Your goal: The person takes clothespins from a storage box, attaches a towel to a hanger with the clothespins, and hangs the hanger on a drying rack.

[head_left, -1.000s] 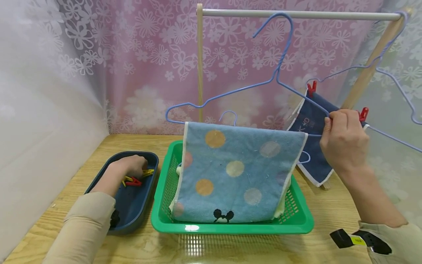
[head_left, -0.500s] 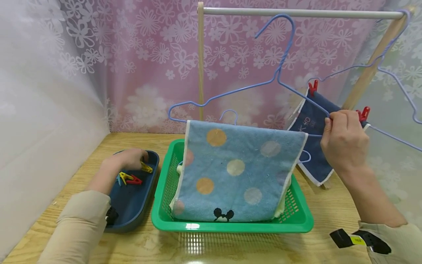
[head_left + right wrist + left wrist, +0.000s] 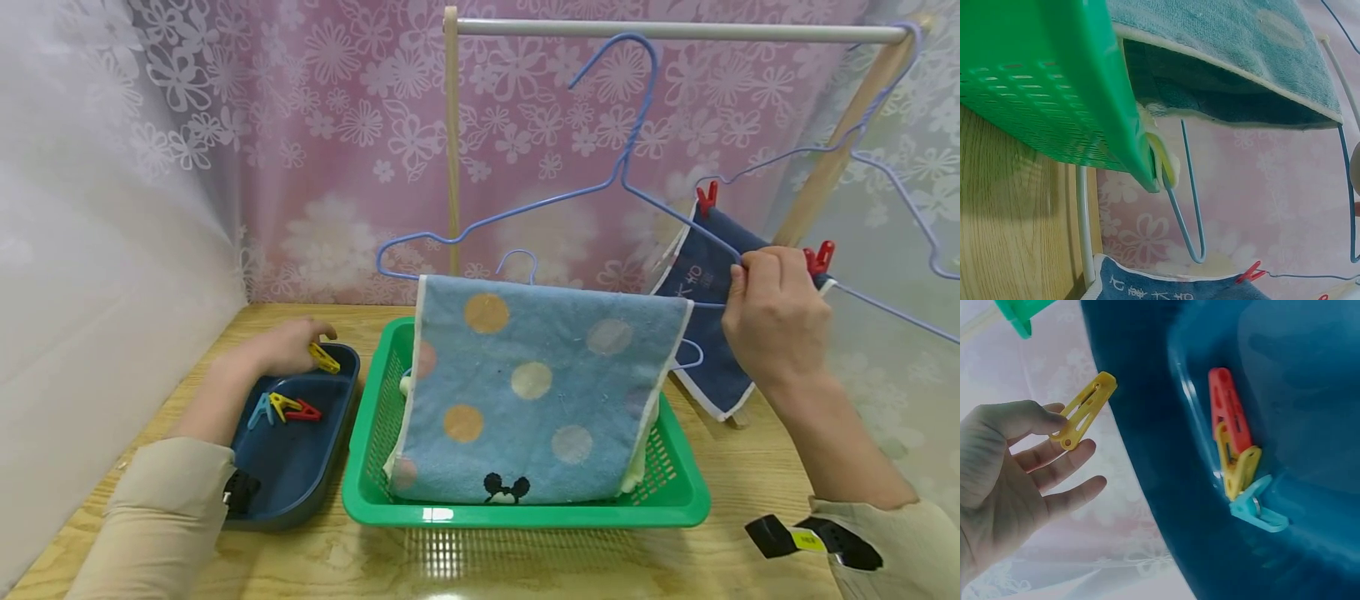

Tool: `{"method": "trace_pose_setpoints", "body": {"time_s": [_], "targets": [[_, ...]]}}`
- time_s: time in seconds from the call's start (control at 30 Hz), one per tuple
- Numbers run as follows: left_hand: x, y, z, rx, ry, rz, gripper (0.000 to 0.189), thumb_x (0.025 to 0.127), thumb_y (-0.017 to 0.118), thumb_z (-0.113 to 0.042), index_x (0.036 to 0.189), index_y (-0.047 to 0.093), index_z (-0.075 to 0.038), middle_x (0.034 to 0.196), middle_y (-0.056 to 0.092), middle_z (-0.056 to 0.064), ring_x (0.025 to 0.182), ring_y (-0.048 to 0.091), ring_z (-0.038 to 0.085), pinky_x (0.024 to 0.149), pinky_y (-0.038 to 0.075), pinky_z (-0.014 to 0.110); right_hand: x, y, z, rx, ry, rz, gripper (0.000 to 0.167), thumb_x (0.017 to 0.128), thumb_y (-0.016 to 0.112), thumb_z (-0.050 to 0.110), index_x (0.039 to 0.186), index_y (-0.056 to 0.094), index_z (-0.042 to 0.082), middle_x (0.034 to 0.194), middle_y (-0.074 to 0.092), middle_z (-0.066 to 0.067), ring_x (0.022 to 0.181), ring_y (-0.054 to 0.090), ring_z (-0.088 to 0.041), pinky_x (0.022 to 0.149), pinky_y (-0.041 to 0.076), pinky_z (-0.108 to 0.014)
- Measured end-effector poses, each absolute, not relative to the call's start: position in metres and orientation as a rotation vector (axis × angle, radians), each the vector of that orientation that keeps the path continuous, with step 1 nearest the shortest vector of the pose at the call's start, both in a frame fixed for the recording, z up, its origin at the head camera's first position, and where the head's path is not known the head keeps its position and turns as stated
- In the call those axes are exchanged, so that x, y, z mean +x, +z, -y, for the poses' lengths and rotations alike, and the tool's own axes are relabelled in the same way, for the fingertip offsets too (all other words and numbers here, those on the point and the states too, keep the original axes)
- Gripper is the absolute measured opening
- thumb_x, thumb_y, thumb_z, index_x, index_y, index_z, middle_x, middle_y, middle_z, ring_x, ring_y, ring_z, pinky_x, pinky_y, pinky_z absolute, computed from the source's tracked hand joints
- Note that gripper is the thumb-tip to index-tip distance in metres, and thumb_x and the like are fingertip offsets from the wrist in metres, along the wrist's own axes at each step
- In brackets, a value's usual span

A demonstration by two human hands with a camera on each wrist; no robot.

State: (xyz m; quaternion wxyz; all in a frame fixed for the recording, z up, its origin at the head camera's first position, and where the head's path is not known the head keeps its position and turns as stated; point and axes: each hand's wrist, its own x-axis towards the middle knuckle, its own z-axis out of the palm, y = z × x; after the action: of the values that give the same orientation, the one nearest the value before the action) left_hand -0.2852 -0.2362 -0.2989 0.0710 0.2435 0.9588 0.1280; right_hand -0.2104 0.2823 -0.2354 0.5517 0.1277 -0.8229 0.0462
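Observation:
My left hand [image 3: 288,348] is above the far rim of a dark blue tub [image 3: 277,475]. Between thumb and fingers it pinches a yellow clothespin [image 3: 1087,411]. Inside the tub lie a red clothespin [image 3: 1227,403], another yellow clothespin [image 3: 1229,472] and a light blue one. My right hand [image 3: 780,317] grips the right corner of a blue wire hanger [image 3: 540,203], holding it up off the rail. Folded over its lower bar is a blue towel [image 3: 555,408] with coloured dots. In the right wrist view just a bit of that hand shows at the right edge.
Below the towel stands a green basket [image 3: 525,517] with pale cloth and another hanger in it. Behind is a rack with a white rail [image 3: 675,32]. A navy towel [image 3: 712,258] hangs at right from a second hanger by red clothespins [image 3: 707,198].
My left hand has lifted from inside the tub to its far rim with a yellow clothespin, uncovering the other clothespins. The right hand holds the hanger almost where it was.

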Motion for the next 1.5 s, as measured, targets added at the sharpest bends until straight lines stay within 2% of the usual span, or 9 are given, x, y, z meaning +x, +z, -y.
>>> {"method": "trace_pose_setpoints", "body": {"time_s": [0.23,0.43,0.7,1.1,1.37,1.5], "targets": [[-0.281,-0.287,0.233,0.785,0.373,-2.945,0.043,0.075,0.054,0.005,0.118,0.056,0.006,0.109,0.058,0.022,0.098,0.055,0.038,0.079,0.046,0.049,-0.212,-0.237,-0.282,0.323,0.116,1.930,0.019,0.089,0.051,0.003,0.094,0.053,-0.015,0.091,0.052,-0.030,0.080,0.052,-0.046,0.057,0.044,-0.060],[-0.274,-0.281,0.237,0.821,0.436,-3.001,0.036,0.078,0.059,0.002,0.114,0.058,0.006,0.106,0.060,0.021,0.092,0.057,0.034,0.074,0.048,0.047,-0.215,-0.234,-0.280,0.339,0.090,1.946,0.020,0.089,0.052,0.004,0.093,0.053,-0.015,0.092,0.052,-0.030,0.081,0.053,-0.045,0.058,0.045,-0.059],[-0.266,-0.266,0.237,0.860,0.447,-3.115,0.038,0.078,0.063,0.000,0.115,0.058,0.005,0.109,0.058,0.022,0.092,0.055,0.035,0.076,0.046,0.049,-0.215,-0.232,-0.278,0.334,0.102,1.939,0.019,0.089,0.052,0.003,0.093,0.053,-0.015,0.091,0.052,-0.030,0.082,0.052,-0.044,0.061,0.045,-0.060],[-0.249,-0.242,0.229,0.875,0.505,-3.133,0.045,0.078,0.061,-0.001,0.123,0.054,0.000,0.110,0.051,0.019,0.090,0.051,0.032,0.074,0.044,0.047,-0.210,-0.231,-0.279,0.343,0.072,1.979,0.022,0.092,0.048,0.007,0.095,0.053,-0.015,0.092,0.051,-0.029,0.082,0.053,-0.043,0.062,0.048,-0.057],[-0.236,-0.228,0.218,0.998,0.526,-3.156,0.046,0.079,0.059,-0.001,0.125,0.053,-0.002,0.105,0.048,0.013,0.082,0.047,0.025,0.070,0.042,0.040,-0.211,-0.233,-0.279,0.337,0.095,1.957,0.021,0.091,0.049,0.006,0.094,0.053,-0.014,0.091,0.051,-0.029,0.080,0.052,-0.044,0.060,0.046,-0.058],[-0.228,-0.223,0.210,1.114,0.561,-3.185,0.045,0.079,0.062,0.000,0.123,0.054,-0.002,0.101,0.052,0.011,0.082,0.052,0.025,0.071,0.045,0.041,-0.212,-0.234,-0.279,0.335,0.107,1.943,0.019,0.090,0.051,0.005,0.093,0.053,-0.014,0.091,0.051,-0.029,0.079,0.053,-0.044,0.059,0.045,-0.058]]}}
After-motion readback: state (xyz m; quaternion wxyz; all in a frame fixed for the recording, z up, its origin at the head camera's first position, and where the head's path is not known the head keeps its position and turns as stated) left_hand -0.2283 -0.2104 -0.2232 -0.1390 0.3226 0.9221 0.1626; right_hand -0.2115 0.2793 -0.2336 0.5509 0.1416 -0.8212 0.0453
